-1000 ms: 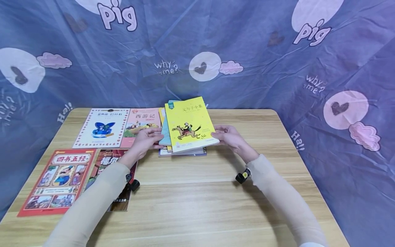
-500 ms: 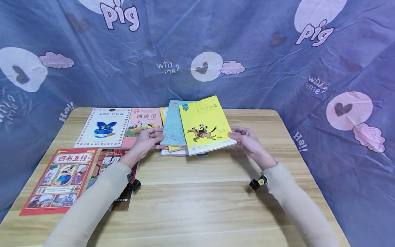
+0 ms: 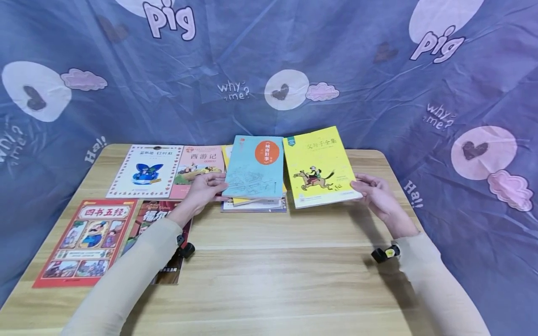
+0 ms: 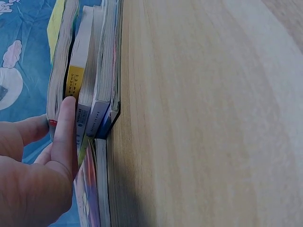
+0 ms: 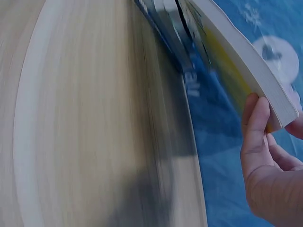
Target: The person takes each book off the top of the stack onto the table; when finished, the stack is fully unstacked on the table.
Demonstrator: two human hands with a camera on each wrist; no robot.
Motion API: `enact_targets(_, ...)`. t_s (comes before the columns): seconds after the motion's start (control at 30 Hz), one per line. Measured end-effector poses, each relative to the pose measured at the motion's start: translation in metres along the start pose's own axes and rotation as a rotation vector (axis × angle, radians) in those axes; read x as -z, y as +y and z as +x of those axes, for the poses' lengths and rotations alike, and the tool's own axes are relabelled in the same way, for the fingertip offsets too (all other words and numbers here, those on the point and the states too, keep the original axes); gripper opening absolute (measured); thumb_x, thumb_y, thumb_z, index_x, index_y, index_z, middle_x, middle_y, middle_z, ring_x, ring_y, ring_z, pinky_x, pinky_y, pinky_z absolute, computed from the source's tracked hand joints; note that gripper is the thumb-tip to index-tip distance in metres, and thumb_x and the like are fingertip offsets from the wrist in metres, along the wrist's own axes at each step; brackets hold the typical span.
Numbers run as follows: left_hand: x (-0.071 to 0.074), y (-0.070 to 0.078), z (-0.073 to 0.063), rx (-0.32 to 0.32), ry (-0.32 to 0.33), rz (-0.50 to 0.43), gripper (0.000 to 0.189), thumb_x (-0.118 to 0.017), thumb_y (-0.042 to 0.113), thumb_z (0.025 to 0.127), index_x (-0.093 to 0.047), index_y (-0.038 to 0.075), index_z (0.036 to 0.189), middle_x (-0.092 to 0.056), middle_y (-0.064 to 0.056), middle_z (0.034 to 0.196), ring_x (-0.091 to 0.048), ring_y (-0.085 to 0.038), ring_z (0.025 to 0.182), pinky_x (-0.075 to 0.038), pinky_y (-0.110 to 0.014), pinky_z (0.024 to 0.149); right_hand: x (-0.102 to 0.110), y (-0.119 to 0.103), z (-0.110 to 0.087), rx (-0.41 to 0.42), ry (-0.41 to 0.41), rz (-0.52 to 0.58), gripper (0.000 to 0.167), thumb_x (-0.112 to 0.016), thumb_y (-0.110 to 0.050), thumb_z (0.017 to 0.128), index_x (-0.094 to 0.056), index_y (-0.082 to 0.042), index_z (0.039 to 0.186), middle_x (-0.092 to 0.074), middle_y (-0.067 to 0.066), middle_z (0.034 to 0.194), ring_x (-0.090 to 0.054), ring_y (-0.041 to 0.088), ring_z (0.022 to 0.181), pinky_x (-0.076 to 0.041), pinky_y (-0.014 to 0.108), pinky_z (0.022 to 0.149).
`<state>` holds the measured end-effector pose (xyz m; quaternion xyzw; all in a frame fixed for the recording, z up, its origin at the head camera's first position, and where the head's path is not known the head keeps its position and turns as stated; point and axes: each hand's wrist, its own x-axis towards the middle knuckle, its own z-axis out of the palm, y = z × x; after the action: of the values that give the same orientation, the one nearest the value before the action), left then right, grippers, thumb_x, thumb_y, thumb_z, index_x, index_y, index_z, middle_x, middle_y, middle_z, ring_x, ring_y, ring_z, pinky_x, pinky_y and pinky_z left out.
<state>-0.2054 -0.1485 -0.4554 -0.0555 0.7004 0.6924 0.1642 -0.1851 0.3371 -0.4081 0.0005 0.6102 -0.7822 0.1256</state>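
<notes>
So the right hand (image 3: 374,193) has its fingers (image 5: 255,125) curled up around the edge of a yellow book (image 3: 319,167), thumb on the other side, pinching that edge. The book is lifted and tilted, its near edge up off the tabletop (image 3: 273,270), cover with a horse rider facing up. In the right wrist view you can see the thick block of pages sitting on the fingertips, though that shot is pretty blurry.

Left hand (image 3: 206,189) is at the left edge of the stack of books (image 3: 254,203). Its fingers (image 4: 64,127) are mostly straight and close together, pressed flat against the spines, with the thumb on the other side of the top one, so it's a light pinch on the light blue book (image 3: 254,168) with the orange circle on the cover. That one lies on top of the stack, just beside the yellow book, their edges nearly touching.

Further out from the left fingers: a pink book (image 3: 197,170) lies flat right next to the hand, partly under it, then a white book with a blue butterfly (image 3: 147,170) beyond that. Nearer the person, under the left forearm, there's a dark book (image 3: 161,228), and beside it a red book with cartoon panels (image 3: 86,242). Behind the tabletop hangs a blue cloth (image 3: 269,70) with "pig" and "why me?" printed on it.
</notes>
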Motion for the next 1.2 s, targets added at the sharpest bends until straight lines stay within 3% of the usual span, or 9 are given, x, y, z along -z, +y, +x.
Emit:
enact_targets(0.13, -0.001, 0.001, 0.001, 0.005, 0.002, 0.005, 0.052, -0.062, 0.004, 0.105, -0.048, 0.001, 0.155, -0.059, -0.018, 0.135, -0.068, -0.012, 0.100, -0.070, -0.031, 0.088, 0.018, -0.001, -0.006, 0.005, 0.009, 0.002, 0.028, -0.054, 0.008, 0.104, -0.072, -0.012, 0.109, -0.081, 0.001, 0.096, -0.078, 0.012, 0.085, -0.067, 0.023, 0.070)
enact_targets(0.3, -0.001, 0.000, 0.001, 0.008, 0.007, 0.000, 0.051, -0.063, 0.003, 0.105, -0.049, 0.000, 0.154, -0.061, -0.012, 0.125, -0.069, -0.010, 0.095, -0.070, -0.031, 0.087, 0.030, 0.008, -0.007, -0.053, 0.035, -0.041, 0.026, -0.055, 0.007, 0.105, -0.070, -0.014, 0.109, -0.081, -0.001, 0.095, -0.078, 0.011, 0.083, -0.067, 0.023, 0.069)
enact_targets(0.57, -0.001, 0.000, 0.001, 0.008, 0.007, 0.009, 0.051, -0.062, 0.004, 0.105, -0.048, 0.000, 0.154, -0.062, -0.011, 0.125, -0.069, -0.009, 0.095, -0.070, -0.031, 0.086, 0.024, 0.027, 0.005, -0.162, 0.062, -0.088, 0.018, -0.058, 0.001, 0.105, -0.057, -0.011, 0.119, -0.080, -0.005, 0.096, -0.076, 0.008, 0.086, -0.067, 0.022, 0.071)
enact_targets(0.67, 0.000, 0.000, 0.001, 0.001, 0.004, 0.016, 0.052, -0.062, 0.004, 0.105, -0.047, 0.000, 0.155, -0.062, -0.011, 0.122, -0.069, -0.008, 0.095, -0.070, -0.031, 0.087, 0.018, 0.031, 0.014, -0.201, 0.062, -0.115, 0.028, -0.060, -0.003, 0.106, -0.051, -0.006, 0.131, -0.079, -0.007, 0.096, -0.076, 0.007, 0.087, -0.067, 0.022, 0.073)
enact_targets(0.8, 0.000, 0.001, 0.002, 0.002, 0.005, 0.023, 0.053, -0.062, 0.004, 0.105, -0.047, 0.000, 0.156, -0.061, -0.013, 0.124, -0.069, -0.007, 0.095, -0.070, -0.032, 0.087, 0.010, 0.035, 0.024, -0.232, 0.065, -0.129, 0.054, -0.061, -0.005, 0.106, -0.035, 0.005, 0.151, -0.079, -0.008, 0.097, -0.075, 0.006, 0.088, -0.067, 0.021, 0.073)
enact_targets(0.9, 0.000, 0.001, 0.002, 0.009, 0.008, 0.023, 0.052, -0.062, 0.005, 0.105, -0.048, 0.001, 0.155, -0.061, -0.013, 0.125, -0.069, -0.008, 0.094, -0.070, -0.031, 0.087, 0.005, 0.037, 0.029, -0.240, 0.072, -0.143, 0.067, -0.062, -0.006, 0.105, -0.024, 0.010, 0.158, -0.078, -0.009, 0.096, -0.075, 0.005, 0.088, -0.066, 0.020, 0.073)
enact_targets(1.2, 0.000, 0.002, 0.001, 0.019, 0.013, 0.026, 0.053, -0.062, 0.005, 0.105, -0.048, 0.002, 0.156, -0.057, -0.022, 0.141, -0.070, -0.009, 0.096, -0.069, -0.032, 0.089, 0.004, 0.042, 0.040, -0.240, 0.086, -0.203, 0.072, -0.060, -0.007, 0.107, -0.018, 0.014, 0.161, -0.077, -0.011, 0.092, -0.074, 0.002, 0.086, -0.066, 0.018, 0.074)
